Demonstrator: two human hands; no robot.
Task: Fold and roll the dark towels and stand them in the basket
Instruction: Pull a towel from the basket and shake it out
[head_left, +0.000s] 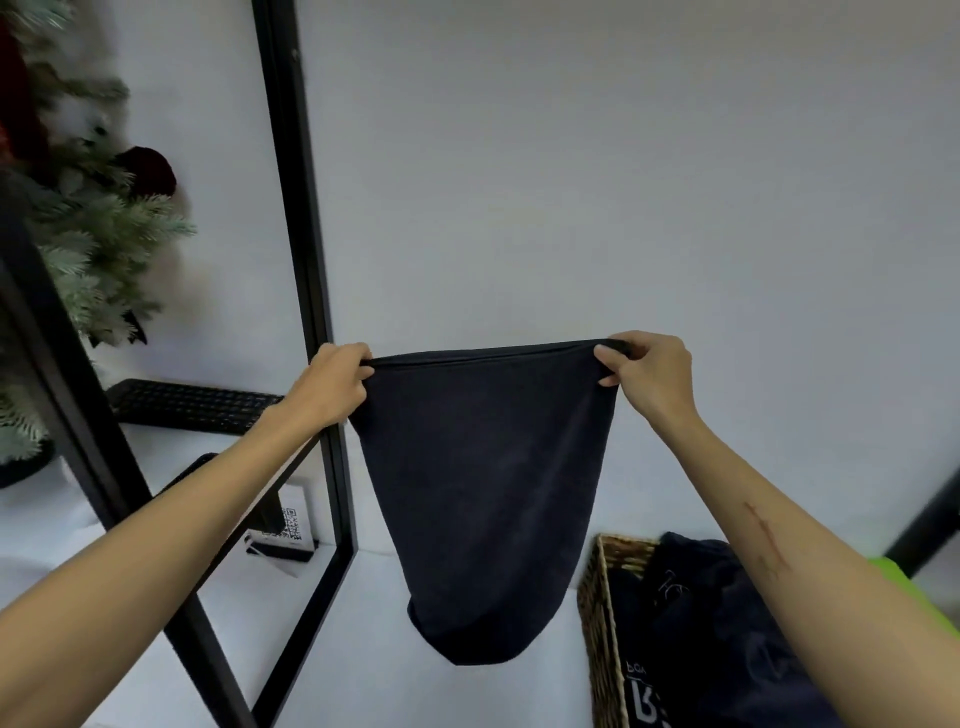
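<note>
Towel (483, 499) hangs straight down toward 6 o'clock, top edge stretched 9-to-3 between both hands. Left hand (332, 382) pinches left corner, right hand (649, 374) pinches right corner. Basket (597, 623) at 4 o'clock, nearer right hand, dark cloth already inside.

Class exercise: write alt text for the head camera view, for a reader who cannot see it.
Two hands, left hand and right hand, pinch the top corners of a dark towel hanging above a white table. A wicker basket holding dark cloth sits at lower right.
</note>
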